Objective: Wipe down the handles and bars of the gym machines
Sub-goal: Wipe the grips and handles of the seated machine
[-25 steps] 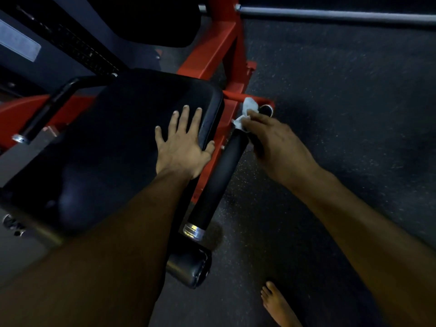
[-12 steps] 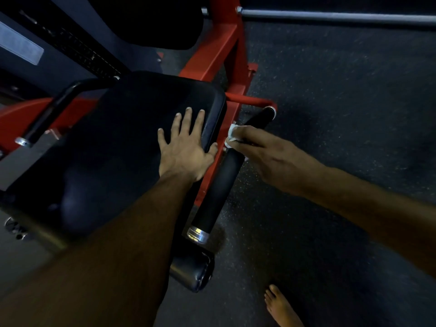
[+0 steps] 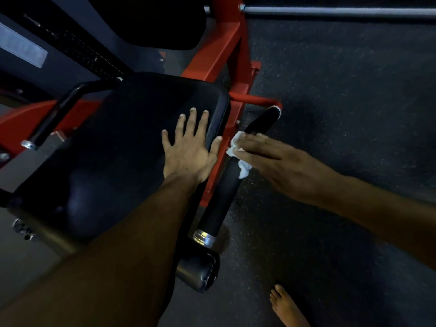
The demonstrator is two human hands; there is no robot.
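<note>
A black padded handle [image 3: 220, 204] with a chrome end cap runs along the right side of the red machine frame [image 3: 219, 55]. My right hand [image 3: 278, 161] lies across the handle's upper half and holds a crumpled white cloth [image 3: 243, 169] against it. The cloth shows at the fingertips and under the palm, and the thumb is hidden. My left hand [image 3: 188, 152] rests flat with spread fingers on the black seat pad [image 3: 118, 149], beside the handle. A second black handle [image 3: 54, 114] with a chrome tip stands at the seat's left.
Dark speckled rubber floor [image 3: 342, 102] spreads to the right. A grey steel bar [image 3: 342, 11] crosses the top right. A black roller pad [image 3: 200, 272] sits below the seat's front. A bare foot [image 3: 286, 308] stands at the bottom right. The weight stack [image 3: 77, 48] rises at the upper left.
My right hand has slid the cloth down the handle from its far end toward the middle. My left hand has stayed flat on the seat.
</note>
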